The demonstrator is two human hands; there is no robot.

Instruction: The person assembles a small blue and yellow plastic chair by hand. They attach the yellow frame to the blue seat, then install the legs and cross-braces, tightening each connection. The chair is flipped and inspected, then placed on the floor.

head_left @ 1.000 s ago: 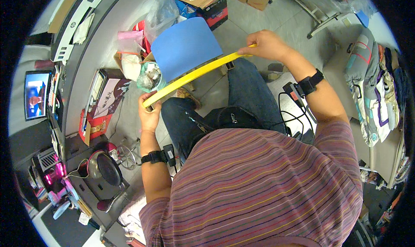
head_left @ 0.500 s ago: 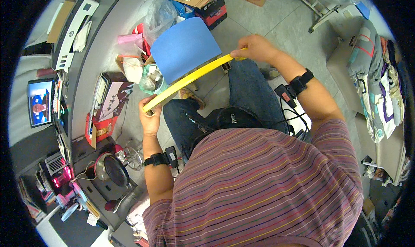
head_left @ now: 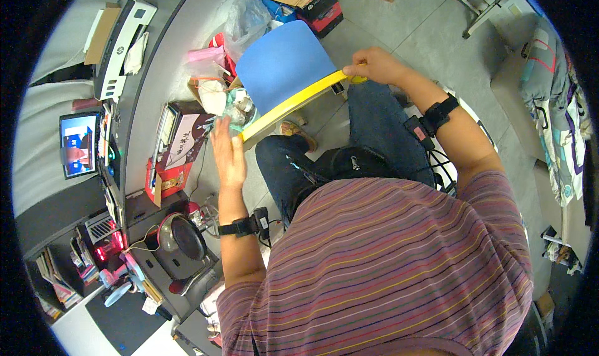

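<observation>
a blue sheet with a yellow edge (head_left: 284, 69) is hanging from the right hand (head_left: 374, 66), fingers pinching its corner; the left hand (head_left: 228, 153), fingers spread, is hovering beside its lower end, whose corner is hard to make out.

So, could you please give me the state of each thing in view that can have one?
Blue and yellow board: held up tilted above the knees, gripped at its right end only.
Right hand: closed on the board's yellow edge.
Left hand: open, fingers spread, at the board's left end; contact unclear.
Small screen: lit.
Clear plastic bag: crumpled on the floor.
</observation>
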